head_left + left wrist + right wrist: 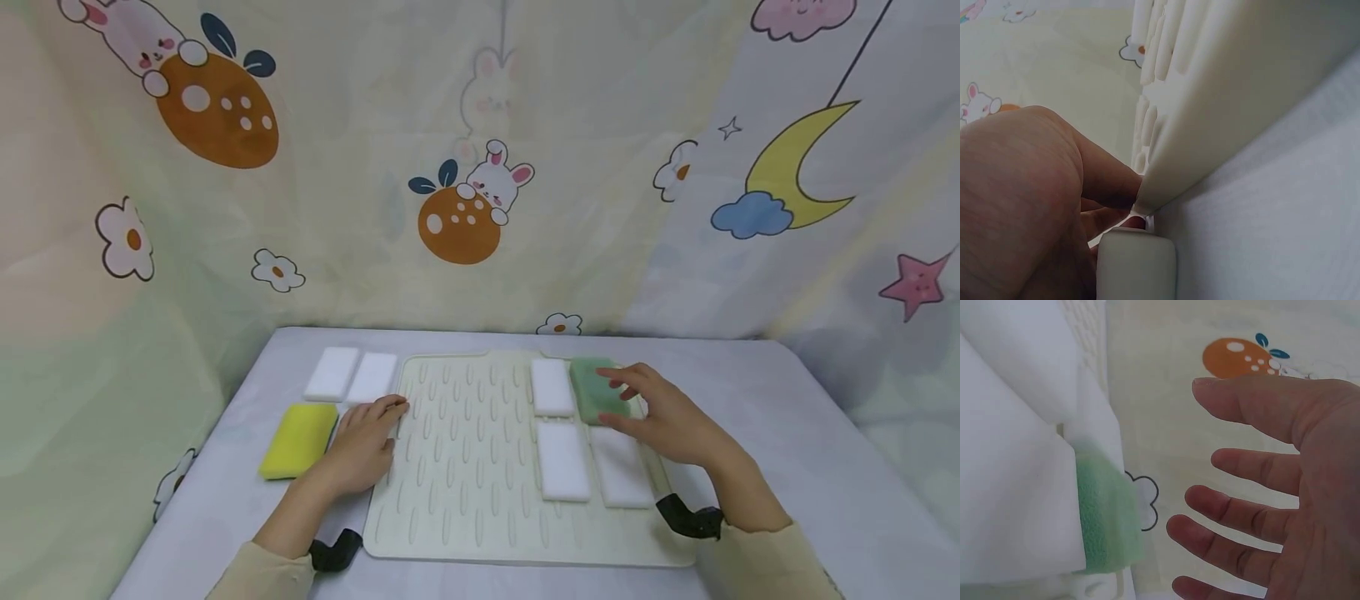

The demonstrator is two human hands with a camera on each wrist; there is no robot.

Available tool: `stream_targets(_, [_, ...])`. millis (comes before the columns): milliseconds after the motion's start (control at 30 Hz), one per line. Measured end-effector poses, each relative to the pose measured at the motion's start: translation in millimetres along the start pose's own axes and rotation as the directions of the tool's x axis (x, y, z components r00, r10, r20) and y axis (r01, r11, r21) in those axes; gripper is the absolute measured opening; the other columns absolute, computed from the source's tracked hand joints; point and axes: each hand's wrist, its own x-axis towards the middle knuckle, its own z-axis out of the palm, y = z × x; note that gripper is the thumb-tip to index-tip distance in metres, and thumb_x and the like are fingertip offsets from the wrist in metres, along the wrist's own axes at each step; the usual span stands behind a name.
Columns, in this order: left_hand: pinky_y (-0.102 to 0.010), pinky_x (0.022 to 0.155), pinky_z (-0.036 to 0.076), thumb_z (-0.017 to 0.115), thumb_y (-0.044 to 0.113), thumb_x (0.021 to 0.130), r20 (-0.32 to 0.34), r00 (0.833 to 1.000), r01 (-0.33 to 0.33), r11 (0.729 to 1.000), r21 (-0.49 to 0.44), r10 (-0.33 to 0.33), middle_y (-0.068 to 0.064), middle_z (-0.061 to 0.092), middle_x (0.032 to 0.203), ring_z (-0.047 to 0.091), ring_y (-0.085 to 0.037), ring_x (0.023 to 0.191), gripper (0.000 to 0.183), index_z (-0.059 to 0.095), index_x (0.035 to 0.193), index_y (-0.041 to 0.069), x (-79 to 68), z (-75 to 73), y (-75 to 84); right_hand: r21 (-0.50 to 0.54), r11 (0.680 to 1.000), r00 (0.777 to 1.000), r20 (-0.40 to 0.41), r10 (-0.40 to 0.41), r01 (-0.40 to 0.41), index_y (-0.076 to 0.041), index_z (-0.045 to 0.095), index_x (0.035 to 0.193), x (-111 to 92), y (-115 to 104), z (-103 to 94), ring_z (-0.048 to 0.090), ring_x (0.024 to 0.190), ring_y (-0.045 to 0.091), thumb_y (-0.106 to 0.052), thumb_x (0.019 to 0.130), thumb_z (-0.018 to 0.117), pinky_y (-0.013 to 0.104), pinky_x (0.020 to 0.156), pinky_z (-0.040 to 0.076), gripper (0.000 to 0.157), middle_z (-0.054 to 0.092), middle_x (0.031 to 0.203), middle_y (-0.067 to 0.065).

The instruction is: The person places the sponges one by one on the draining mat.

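A cream drying board (pixel 457 467) with raised oval ridges lies flat. My left hand (pixel 366 442) rests at its left edge, with fingertips touching the rim (pixel 1160 181) in the left wrist view. Over the board's right side, my right hand (pixel 663 412) hovers with fingers spread and nothing held. The green sponge (pixel 596 392) is just beside those fingers, at the board's back right corner; the right wrist view shows a gap between hand and green sponge (pixel 1107 515). White sponges (pixel 564 462) lie around it on the board, one of them partly under the right hand.
Left of the board, two white sponges (pixel 332 373) lie side by side at the back. A yellow sponge (pixel 298 442) with a dark underside is next to my left forearm. All stand on a white-covered table (pixel 750 375), with a patterned cloth (pixel 360 192) hanging behind.
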Motion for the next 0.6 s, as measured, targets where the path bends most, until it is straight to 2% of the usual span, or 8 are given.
stream_targets(133, [-0.065, 0.122, 0.019, 0.051, 0.001, 0.099, 0.000, 1.000, -0.001, 1.000, 0.014, 0.001, -0.012, 0.041, 0.162, 0.036, -0.041, 0.144, 0.054, 0.047, 0.153, 0.003, -2.0, -0.8, -0.2, 0.002, 1.000, 1.000, 0.000, -0.001, 0.001, -0.020, 0.049, 0.154, -2.7, 11.6, -4.9, 0.060, 0.114, 0.030, -0.039, 0.098, 0.071, 0.048, 0.090, 0.049, 0.063, 0.057, 0.132, 0.011])
stream_targets(233, [-0.066, 0.121, 0.018, 0.051, 0.001, 0.099, 0.000, 1.000, -0.002, 1.000, 0.013, 0.002, -0.013, 0.041, 0.162, 0.036, -0.042, 0.144, 0.054, 0.047, 0.153, 0.002, -2.8, -1.2, 0.4, 0.001, 1.000, 1.000, 0.007, 0.028, -0.028, -0.020, 0.047, 0.155, -5.1, 21.7, -9.9, 0.061, 0.112, 0.027, -0.039, 0.098, 0.072, 0.047, 0.093, 0.049, 0.065, 0.057, 0.132, 0.011])
stream_targets(367, [-0.066, 0.121, 0.018, 0.051, 0.001, 0.099, -0.002, 1.000, -0.007, 1.000, 0.013, 0.007, -0.014, 0.041, 0.161, 0.035, -0.042, 0.144, 0.054, 0.047, 0.153, 0.002, -2.9, -2.4, 1.7, 0.002, 0.997, 0.997, 0.030, 0.077, -0.077, -0.014, 0.046, 0.156, -7.1, 33.9, -17.9, 0.062, 0.111, 0.027, -0.037, 0.097, 0.073, 0.040, 0.087, 0.052, 0.069, 0.056, 0.132, 0.015])
stream_targets(600, [-0.066, 0.121, 0.019, 0.051, 0.002, 0.100, -0.003, 1.000, -0.012, 1.000, 0.015, 0.012, -0.014, 0.040, 0.162, 0.036, -0.042, 0.144, 0.054, 0.046, 0.154, 0.002, -0.5, -1.4, -0.1, 0.033, 0.987, 0.986, 0.072, 0.153, -0.155, -0.009, 0.046, 0.155, -9.0, 55.4, -22.5, 0.060, 0.110, 0.029, -0.034, 0.095, 0.076, 0.036, 0.080, 0.053, 0.072, 0.056, 0.133, 0.020])
